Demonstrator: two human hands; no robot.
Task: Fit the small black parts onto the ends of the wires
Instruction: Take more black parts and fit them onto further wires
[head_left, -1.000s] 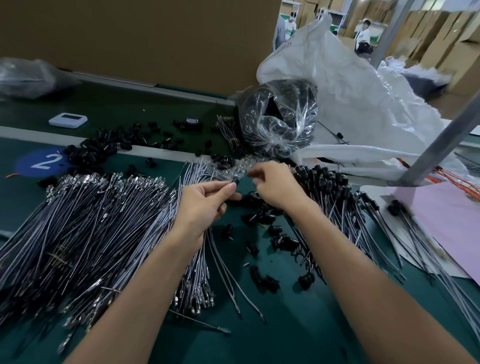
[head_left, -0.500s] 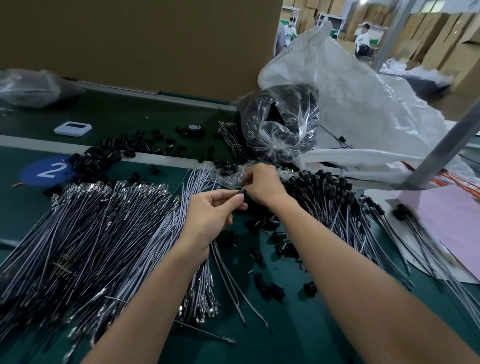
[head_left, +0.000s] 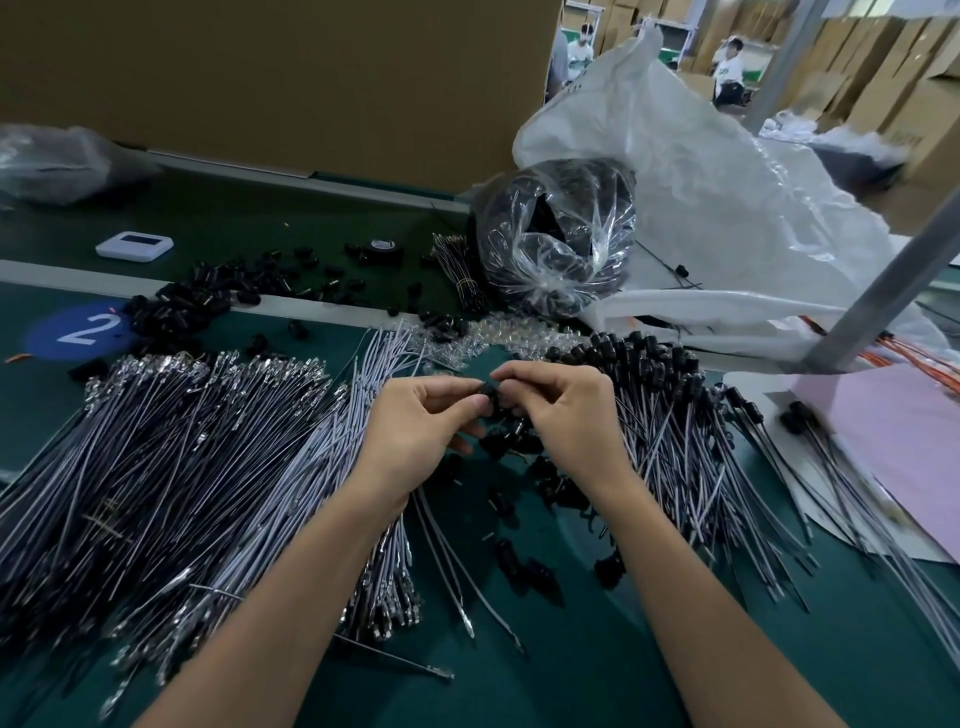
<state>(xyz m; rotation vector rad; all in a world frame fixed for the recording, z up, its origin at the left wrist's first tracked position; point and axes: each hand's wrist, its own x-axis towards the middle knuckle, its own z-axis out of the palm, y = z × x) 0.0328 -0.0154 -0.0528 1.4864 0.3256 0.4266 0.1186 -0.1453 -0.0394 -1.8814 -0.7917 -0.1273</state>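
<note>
My left hand (head_left: 415, 431) and my right hand (head_left: 563, 415) meet over the green table (head_left: 597, 670), and their fingertips pinch one small black part (head_left: 491, 399) between them. A thin grey wire (head_left: 452, 551) trails from under my left hand toward me. A broad heap of bare grey wires (head_left: 171, 467) lies on the left. Wires with black parts fitted (head_left: 670, 395) fan out on the right. Loose black parts (head_left: 524, 499) lie scattered below my hands.
More black parts (head_left: 208, 301) lie at the back left by a blue disc marked 2 (head_left: 78, 330). A clear bag of black parts (head_left: 558, 239), a big white sack (head_left: 727, 208), a white device (head_left: 135, 245), a grey post (head_left: 883, 291) and pink paper (head_left: 909, 447) surround the work spot.
My right hand has drawn back from the far pile toward my left hand. Both hands now meet closer to me, fingertips together on a black part.
</note>
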